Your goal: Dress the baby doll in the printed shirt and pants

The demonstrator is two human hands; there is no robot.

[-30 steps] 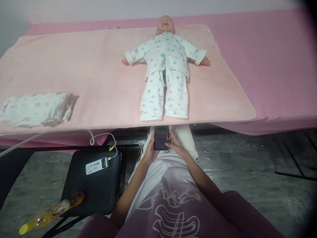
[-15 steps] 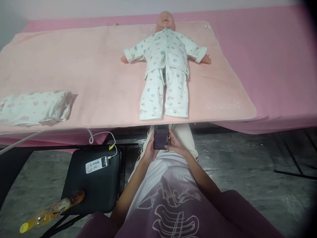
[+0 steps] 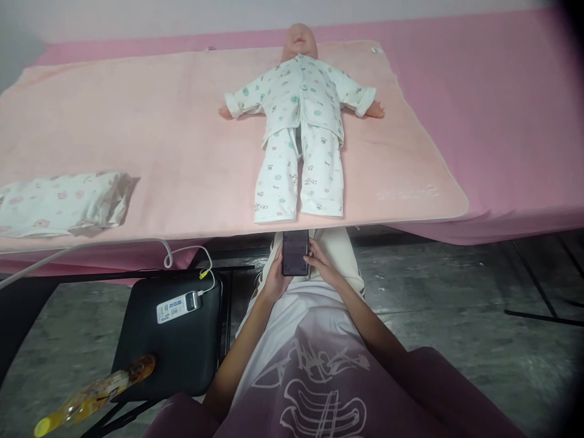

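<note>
Low over my lap, a dark smartphone [image 3: 295, 252] is held between my two hands, just below the table's front edge. My left hand [image 3: 276, 278] wraps round its left side. On the right side, my right hand [image 3: 322, 263] grips it, the thumb lying over the screen's lower right. Beyond the phone a baby doll [image 3: 300, 42] lies on its back with arms spread. It wears a white printed jacket [image 3: 314, 91] and matching trousers [image 3: 277, 176]. Neither hand touches the doll.
A pale pink mat [image 3: 182, 134] covers the pink tablecloth [image 3: 493, 109]. Folded printed fabric [image 3: 64, 201] lies at the left. On a black stool [image 3: 177, 359] are a white power bank [image 3: 176, 307] with a cable and a yellow-capped bottle [image 3: 95, 395].
The view has shifted slightly, so the doll and mat appear a little further left. My right thumb has moved slightly up over the phone's screen. Both hands still hold the phone.
</note>
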